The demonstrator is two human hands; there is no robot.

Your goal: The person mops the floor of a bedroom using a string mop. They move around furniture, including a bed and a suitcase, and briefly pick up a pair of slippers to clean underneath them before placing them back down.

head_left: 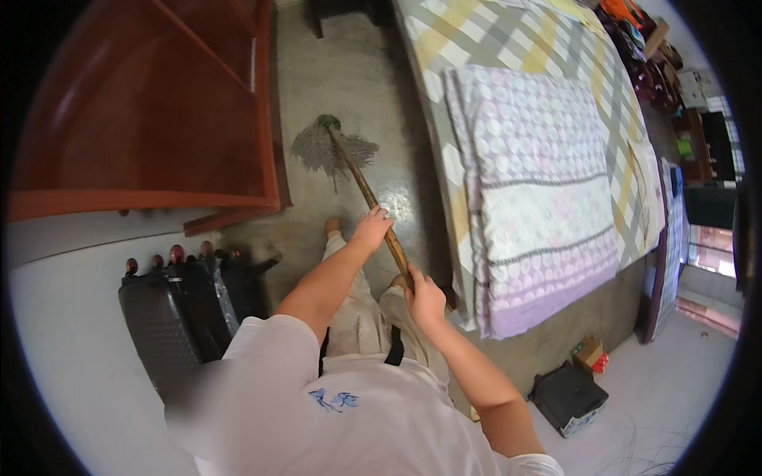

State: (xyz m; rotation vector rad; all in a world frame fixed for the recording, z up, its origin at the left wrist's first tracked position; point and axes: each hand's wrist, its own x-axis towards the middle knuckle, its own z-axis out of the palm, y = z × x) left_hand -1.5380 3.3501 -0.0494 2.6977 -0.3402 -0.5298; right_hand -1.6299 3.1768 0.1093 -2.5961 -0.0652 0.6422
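Wooden mop handle, rough stringy mop head, glossy floor

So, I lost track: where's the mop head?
In the head view, the mop head is on the floor left of centre, between the brown cabinet and bed.

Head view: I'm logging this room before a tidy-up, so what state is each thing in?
Left hand: closed around the mop handle.
Right hand: closed around the handle, nearer the body.
Mop: head on the floor, strands spread.
Floor: shiny patch; wet or just lit, cannot tell.
Quilt: folded.
Sheet: spread, partly under the quilt.
Suitcases: side by side, wheels showing.
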